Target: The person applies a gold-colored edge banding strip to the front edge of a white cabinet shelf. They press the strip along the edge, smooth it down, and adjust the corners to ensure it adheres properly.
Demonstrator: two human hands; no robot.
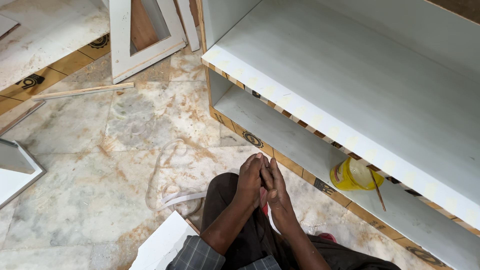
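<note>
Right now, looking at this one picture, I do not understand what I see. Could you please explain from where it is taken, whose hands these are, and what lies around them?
There is no machine here. A person wears a camera on the head, so the picture looks down at that person's own hands and knee.

The left hand and right hand are pressed together above the knee. Something reddish shows between them, too hidden to name.

Below is a marble floor with dust. Beside the knee lies a loose white strip and a white board.

On the right stands a white cabinet with raw plywood edges. On its lower shelf sits a yellow jar with a thin stick in it. More panels lean at the top.
</note>
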